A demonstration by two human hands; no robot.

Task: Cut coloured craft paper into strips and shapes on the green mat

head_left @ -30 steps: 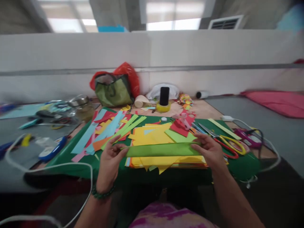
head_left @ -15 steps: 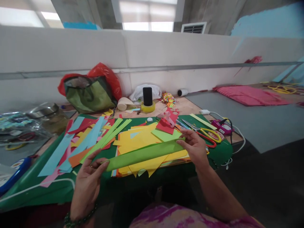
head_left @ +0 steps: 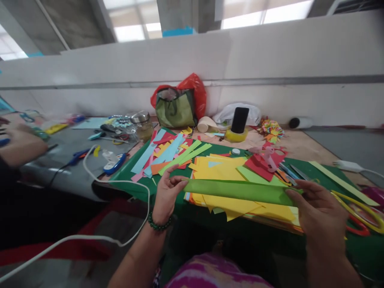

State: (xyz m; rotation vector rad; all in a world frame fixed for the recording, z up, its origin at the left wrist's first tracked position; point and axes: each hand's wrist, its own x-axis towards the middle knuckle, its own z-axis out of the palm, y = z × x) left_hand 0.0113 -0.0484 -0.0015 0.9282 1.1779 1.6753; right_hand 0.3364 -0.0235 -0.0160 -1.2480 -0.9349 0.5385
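A long green paper strip (head_left: 240, 190) is stretched lengthwise between my two hands. My left hand (head_left: 168, 193) pinches its left end between thumb and fingers; a green bead bracelet circles that wrist. At the other end, my right hand (head_left: 318, 204) grips the strip the same way. Below the strip lies a stack of yellow paper sheets (head_left: 225, 170), with a light green sheet and a red sheet (head_left: 260, 167) on its right side. Loose light green strips (head_left: 192, 154) and blue strips (head_left: 171, 151) lie left of the stack, on the green table cover (head_left: 132, 166).
Yellow-handled scissors (head_left: 357, 208) and red-handled scissors lie by my right hand. Behind the paper stand a phone (head_left: 240, 119) on a yellow tape roll (head_left: 236, 136), a green bag (head_left: 175, 110) and a lidded jar (head_left: 141, 124). A white cable (head_left: 87, 237) hangs at left. Another person's hand (head_left: 21, 140) is far left.
The view has swung left, bringing another person's hand and more of the left table into sight. My hands keep hold of the green strip, which now lies more level.
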